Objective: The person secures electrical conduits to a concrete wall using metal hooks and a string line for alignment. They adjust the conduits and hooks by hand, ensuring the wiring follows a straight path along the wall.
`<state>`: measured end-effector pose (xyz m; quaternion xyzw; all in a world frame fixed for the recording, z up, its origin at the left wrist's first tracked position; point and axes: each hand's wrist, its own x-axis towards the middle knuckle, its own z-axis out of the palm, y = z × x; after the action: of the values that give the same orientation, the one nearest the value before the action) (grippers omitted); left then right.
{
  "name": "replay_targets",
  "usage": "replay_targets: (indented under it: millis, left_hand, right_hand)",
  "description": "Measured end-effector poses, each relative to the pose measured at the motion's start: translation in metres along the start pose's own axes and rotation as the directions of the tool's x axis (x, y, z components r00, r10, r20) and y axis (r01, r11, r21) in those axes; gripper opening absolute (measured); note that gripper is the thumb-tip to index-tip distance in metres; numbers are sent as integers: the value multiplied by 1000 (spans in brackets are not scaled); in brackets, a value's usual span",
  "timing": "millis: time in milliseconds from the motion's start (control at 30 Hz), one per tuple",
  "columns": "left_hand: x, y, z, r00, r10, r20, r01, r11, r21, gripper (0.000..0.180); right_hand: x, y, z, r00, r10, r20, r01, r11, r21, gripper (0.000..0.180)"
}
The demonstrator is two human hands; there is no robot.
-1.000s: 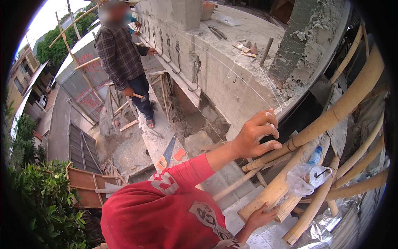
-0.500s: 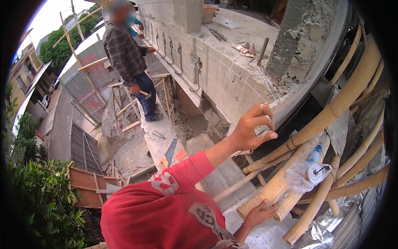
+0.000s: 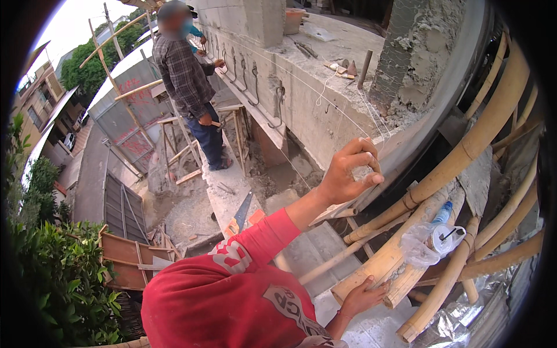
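My left hand (image 3: 352,169) is raised at the lower face of a concrete beam (image 3: 316,113), its fingers curled and the thumb bent toward the forefinger. What it pinches, if anything, I cannot make out. White strings (image 3: 343,114) run along the beam and end close to its fingertips. My right hand (image 3: 365,298) lies with fingers stretched against the cut ends of two thick bamboo poles (image 3: 374,277). On those poles rest a clear plastic bag (image 3: 415,246) around a lidded cup with a black straw (image 3: 442,236), and a blue-capped bottle (image 3: 442,213).
A co-worker (image 3: 185,75) stands on a narrow concrete ledge, a hammer (image 3: 216,124) in one hand; another person is partly hidden behind. A handsaw (image 3: 241,213) lies on the ledge. Bamboo poles (image 3: 493,139) cross at right. A steel rod (image 3: 365,69) stands on the beam.
My left hand has shifted slightly left, its thumb closer to the curled fingers. My right hand keeps its place on the bamboo. The background has slid a little as the view turned.
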<state>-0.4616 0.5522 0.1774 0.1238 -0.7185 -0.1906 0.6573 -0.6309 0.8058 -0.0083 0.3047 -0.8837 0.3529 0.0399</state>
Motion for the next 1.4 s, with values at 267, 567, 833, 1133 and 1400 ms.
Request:
replay_targets:
  millis: [267, 567, 833, 1133, 1400]
  left_hand:
    - [4, -1, 1, 998, 65, -26, -65, 998, 11, 41]
    - [1, 1, 1, 998, -62, -2, 62, 998, 5, 46]
    - [1, -2, 2, 1000, -10, -13, 10, 1000, 8, 43]
    - [2, 0, -2, 1000, -3, 8, 3, 1000, 12, 40]
    - [0, -2, -6, 999, -16, 49, 18, 999, -34, 29]
  right_hand:
    - [-1, 5, 2, 1000, -28, -11, 28, 999, 20, 63]
    - [0, 7, 3, 1000, -26, -6, 26, 999, 19, 64]
    - [1, 5, 3, 1000, -4, 4, 4, 1000, 14, 64]
    - [1, 9, 8, 1000, -13, -2, 13, 1000, 23, 61]
    - [3, -3, 2, 997, 77, -17, -76, 996, 37, 60]
